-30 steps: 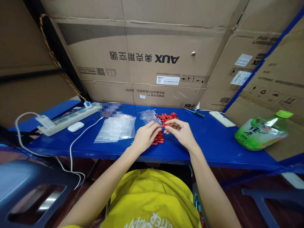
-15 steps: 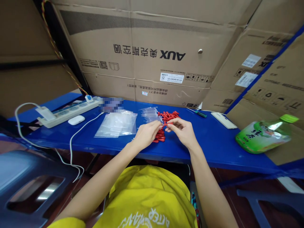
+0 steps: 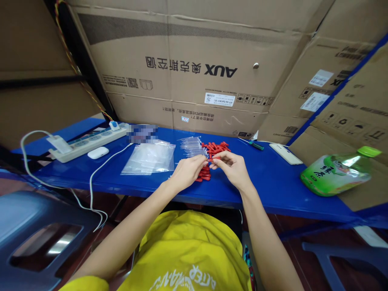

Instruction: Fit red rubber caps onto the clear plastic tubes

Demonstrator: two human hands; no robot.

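Big cardboard box [image 3: 194, 68] at the back reads AUX, upside down. Clear bags [image 3: 149, 158] lie flat left of the hands. Left hand [image 3: 186, 171] and right hand [image 3: 232, 166] meet fingertip to fingertip, pinching a red piece [image 3: 216, 152] over the red pile [image 3: 212, 148]. Far right, a green-labelled bottle [image 3: 336, 171] lies on its side.

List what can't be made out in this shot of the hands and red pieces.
Head view only:
- What the left hand and right hand pinch: too small, covered by fingertips; neither grip can be judged.
- Red pieces: pile partly hidden behind the hands.
- Clear tubes: too small to count.
- Blurred patch on the blue table: unreadable.
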